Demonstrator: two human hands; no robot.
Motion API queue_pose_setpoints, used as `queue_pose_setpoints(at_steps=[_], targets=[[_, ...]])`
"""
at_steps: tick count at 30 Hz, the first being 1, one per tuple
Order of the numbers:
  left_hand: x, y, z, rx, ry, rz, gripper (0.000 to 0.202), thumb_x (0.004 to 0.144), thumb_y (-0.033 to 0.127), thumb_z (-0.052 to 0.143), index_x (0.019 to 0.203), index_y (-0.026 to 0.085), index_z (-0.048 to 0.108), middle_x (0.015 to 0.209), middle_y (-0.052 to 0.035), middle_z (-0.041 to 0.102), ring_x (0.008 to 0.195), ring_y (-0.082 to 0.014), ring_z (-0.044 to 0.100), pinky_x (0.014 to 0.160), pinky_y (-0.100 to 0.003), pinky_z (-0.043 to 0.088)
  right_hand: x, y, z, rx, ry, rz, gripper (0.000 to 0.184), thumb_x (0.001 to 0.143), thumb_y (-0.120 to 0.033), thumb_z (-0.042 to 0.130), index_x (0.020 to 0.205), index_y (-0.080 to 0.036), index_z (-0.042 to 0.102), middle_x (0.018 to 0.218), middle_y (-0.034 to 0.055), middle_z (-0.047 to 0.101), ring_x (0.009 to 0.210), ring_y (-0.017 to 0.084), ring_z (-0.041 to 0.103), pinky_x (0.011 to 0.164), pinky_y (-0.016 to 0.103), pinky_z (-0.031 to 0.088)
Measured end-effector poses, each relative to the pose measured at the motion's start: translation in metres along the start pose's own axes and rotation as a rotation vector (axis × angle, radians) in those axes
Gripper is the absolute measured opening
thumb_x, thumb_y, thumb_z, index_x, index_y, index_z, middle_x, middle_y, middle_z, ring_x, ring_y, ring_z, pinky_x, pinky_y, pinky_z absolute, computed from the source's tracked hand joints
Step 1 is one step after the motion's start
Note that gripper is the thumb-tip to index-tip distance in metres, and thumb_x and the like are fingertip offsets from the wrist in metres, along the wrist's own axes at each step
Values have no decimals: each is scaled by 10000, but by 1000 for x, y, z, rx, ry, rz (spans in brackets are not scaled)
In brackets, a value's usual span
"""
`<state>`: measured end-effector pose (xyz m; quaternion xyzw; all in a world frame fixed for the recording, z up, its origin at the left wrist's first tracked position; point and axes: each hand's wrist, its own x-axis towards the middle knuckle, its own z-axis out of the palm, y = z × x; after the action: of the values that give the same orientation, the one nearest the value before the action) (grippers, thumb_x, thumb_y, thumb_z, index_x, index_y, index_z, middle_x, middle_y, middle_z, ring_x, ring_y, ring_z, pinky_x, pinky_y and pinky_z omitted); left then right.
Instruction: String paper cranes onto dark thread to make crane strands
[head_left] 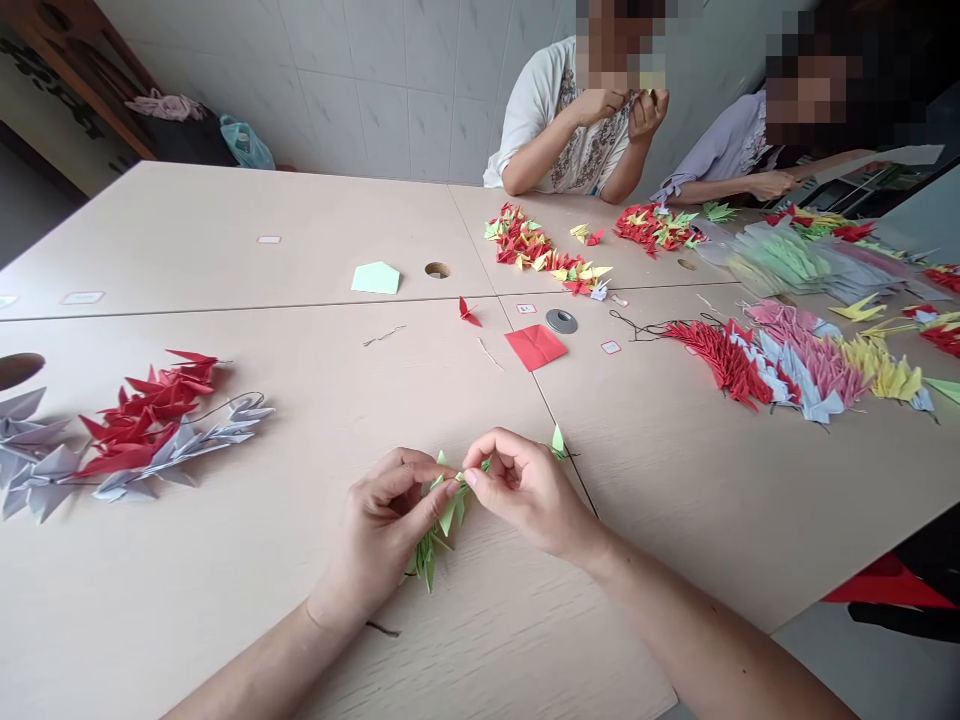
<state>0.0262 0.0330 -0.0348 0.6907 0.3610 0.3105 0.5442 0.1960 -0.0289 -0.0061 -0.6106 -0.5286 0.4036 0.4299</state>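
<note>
Below the middle of the frame, the left hand (379, 520) pinches the green cranes (427, 560) between thumb and fingers. The right hand (532, 495) meets it there, thumb and forefinger drawn together in a narrow pinch; I cannot tell what lies between those tips. The green cranes lie partly beneath the left hand and partly behind the right, over the table (225, 580). Near the centre sit a red sheet (536, 347), a grey ring (561, 321) and a red crane (469, 313). Red cranes (154, 400) lie at the left edge, a person (544, 115) sits at upper right
</note>
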Motion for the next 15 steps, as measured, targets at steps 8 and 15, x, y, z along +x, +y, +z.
queue_pose_setpoints(at_steps=[8, 15], targets=[[0, -3, 0, 8, -1, 6, 157, 822, 357, 673, 863, 232, 758, 831, -36, 628, 743, -143, 562, 605, -239, 427, 3, 3, 3, 194, -79, 97, 103, 830, -231, 578, 750, -179, 540, 673, -40, 492, 584, 82, 401, 519, 207, 338], [1, 1, -1, 5, -19, -5, 160, 825, 364, 669, 857, 231, 754, 812, -33, 621, 726, -139, 554, 601, -247, 425, 4, 1, 2, 188, -74, 143, 109, 802, -232, 607, 728, -175, 550, 658, -40, 500, 584, 82, 422, 524, 208, 349]])
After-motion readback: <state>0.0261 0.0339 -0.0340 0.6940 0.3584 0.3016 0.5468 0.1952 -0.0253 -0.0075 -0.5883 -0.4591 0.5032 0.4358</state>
